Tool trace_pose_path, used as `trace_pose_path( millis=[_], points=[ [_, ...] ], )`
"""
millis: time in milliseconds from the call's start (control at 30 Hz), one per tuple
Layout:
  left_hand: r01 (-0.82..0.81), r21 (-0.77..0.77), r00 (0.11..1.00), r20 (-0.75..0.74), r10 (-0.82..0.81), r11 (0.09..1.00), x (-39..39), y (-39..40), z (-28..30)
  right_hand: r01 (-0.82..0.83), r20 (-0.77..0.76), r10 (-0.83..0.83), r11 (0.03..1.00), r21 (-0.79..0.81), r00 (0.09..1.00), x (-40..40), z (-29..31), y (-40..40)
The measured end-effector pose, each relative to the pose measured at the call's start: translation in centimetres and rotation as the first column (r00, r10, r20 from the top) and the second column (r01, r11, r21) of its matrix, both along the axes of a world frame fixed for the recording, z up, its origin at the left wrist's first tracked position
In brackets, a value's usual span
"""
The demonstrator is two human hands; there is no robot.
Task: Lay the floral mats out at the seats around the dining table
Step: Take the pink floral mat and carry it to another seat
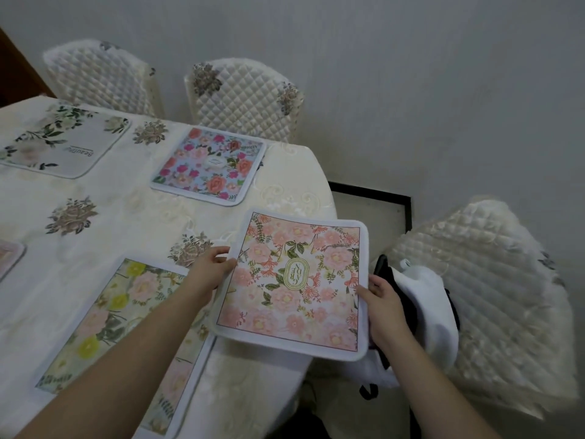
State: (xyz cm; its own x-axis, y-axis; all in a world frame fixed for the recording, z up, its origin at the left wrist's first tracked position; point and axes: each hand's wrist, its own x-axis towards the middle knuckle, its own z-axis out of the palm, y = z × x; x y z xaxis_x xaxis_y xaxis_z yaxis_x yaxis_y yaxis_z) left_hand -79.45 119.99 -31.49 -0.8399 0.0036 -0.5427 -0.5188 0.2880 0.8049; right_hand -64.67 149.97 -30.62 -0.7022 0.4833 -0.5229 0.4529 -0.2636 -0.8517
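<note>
I hold a pink floral mat (pixel 294 283) with a green oval label over the right end of the dining table (pixel 133 210). My left hand (pixel 212 267) pinches its left edge and my right hand (pixel 383 299) grips its right edge. The mat's near right corner juts past the table edge. A yellow and pink mat (pixel 117 324) lies flat under my left forearm. A blue mat with bright roses (pixel 209 166) lies at the far side. A white mat with pale flowers (pixel 63 141) lies at the far left.
A sliver of another pink mat (pixel 9 258) shows at the left edge. Two quilted cream chairs (pixel 243 93) stand against the far side, and a third (pixel 481 280) at the right end carries a white and black garment (pixel 424 308). A grey wall is close behind.
</note>
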Motion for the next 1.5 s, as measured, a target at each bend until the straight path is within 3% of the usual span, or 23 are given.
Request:
trace_pose_path(
  millis=[300, 567, 700, 1033, 1267, 1367, 1500],
  points=[
    [-0.042, -0.223, 0.992, -0.125, 0.014, 0.974, -5.5, -0.6, -2.1, -0.048, 0.058, 0.048, 0.999, 0.007, 0.997, -7.0, -2.8, -1.2],
    [-0.081, -0.335, 0.982, -0.186, 0.019, 0.939, -6.1, -1.3, -3.7, -0.069, 0.155, 0.056, 0.995, 0.074, 0.986, -8.6, -5.2, -2.7],
    [-0.058, -0.41, 0.973, -0.226, -0.04, 0.91, -5.9, -1.7, -4.4, -0.136, 0.208, 0.092, 0.969, 0.206, 0.974, -8.8, -5.9, -3.3],
    [-0.048, -0.465, 0.96, -0.265, -0.088, 0.884, -5.8, -2.0, -5.7, -0.323, 0.234, 0.238, 0.828, 0.458, 0.943, -7.7, -6.1, -3.2],
    [-0.065, -0.545, 0.942, -0.311, -0.13, 0.836, -5.9, -2.6, -6.7, -0.458, 0.376, 0.268, 0.602, 0.653, 0.887, -7.8, -6.7, -3.2],
    [-0.077, -0.66, 0.869, -0.413, -0.275, 0.747, -4.9, -1.5, -6.7, -0.441, 0.369, 0.242, 0.499, 0.746, 0.897, -8.0, -6.8, -3.8],
    [0.078, -0.722, 0.703, -0.449, -0.552, 0.687, -2.0, 2.3, -7.3, -0.37, 0.205, 0.393, 0.409, 0.834, 0.896, -9.3, -6.9, -6.4]
  ],
)
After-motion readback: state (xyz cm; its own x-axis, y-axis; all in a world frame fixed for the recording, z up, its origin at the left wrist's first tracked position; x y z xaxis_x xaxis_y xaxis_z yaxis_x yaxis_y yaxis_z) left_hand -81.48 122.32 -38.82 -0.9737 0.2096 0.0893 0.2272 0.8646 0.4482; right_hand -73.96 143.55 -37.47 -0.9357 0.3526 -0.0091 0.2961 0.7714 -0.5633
